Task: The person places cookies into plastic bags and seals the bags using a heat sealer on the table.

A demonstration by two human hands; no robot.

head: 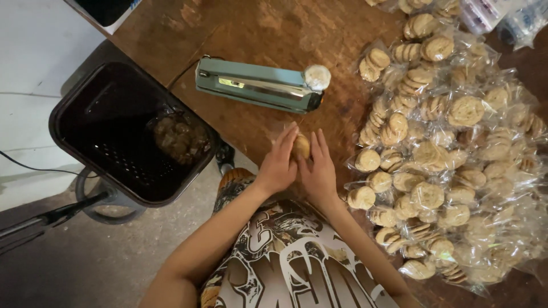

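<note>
My left hand point(278, 163) and my right hand point(318, 171) are pressed together around a small clear bag of round tan cookies point(301, 146), held over the brown wooden table point(268, 28) near its front edge. Fingers of both hands wrap the bag from either side. Just beyond the hands lies a pale green heat sealer point(257, 85) with a round white knob point(317, 76) at its right end.
A large heap of clear bags of cookies point(451, 154) covers the table's right side. Left of the table stands a dark plastic bin point(123, 131) with one bag of cookies point(178, 137) inside. A black cable point(34, 168) runs along the grey floor.
</note>
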